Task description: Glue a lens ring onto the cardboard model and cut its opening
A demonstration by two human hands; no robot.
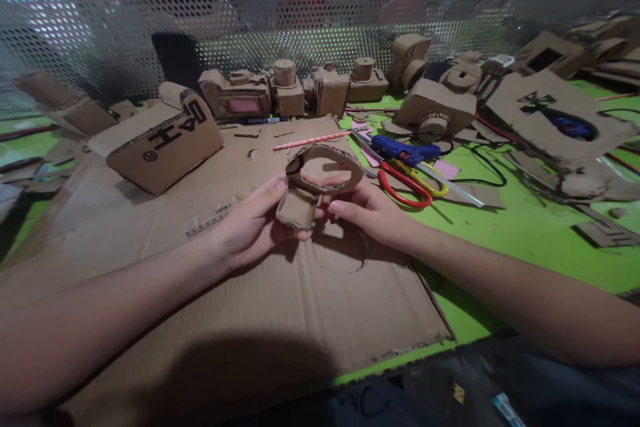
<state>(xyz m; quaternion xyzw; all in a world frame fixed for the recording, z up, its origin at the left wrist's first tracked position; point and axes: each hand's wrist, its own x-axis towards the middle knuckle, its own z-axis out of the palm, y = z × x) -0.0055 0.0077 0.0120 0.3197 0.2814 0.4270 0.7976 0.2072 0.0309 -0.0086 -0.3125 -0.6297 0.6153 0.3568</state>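
Cardboard ring piece [345,181] between both hands, left hand [257,220] pinching its side, right fingers [353,208] loosely curled against it.

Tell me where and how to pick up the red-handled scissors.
Best grip the near loop of the red-handled scissors, coming from the near side and slightly above. That rounded loop points back toward the person and looks uncovered, while the blue glue gun and yellow handles crowd the far side. The right hand seems better placed.
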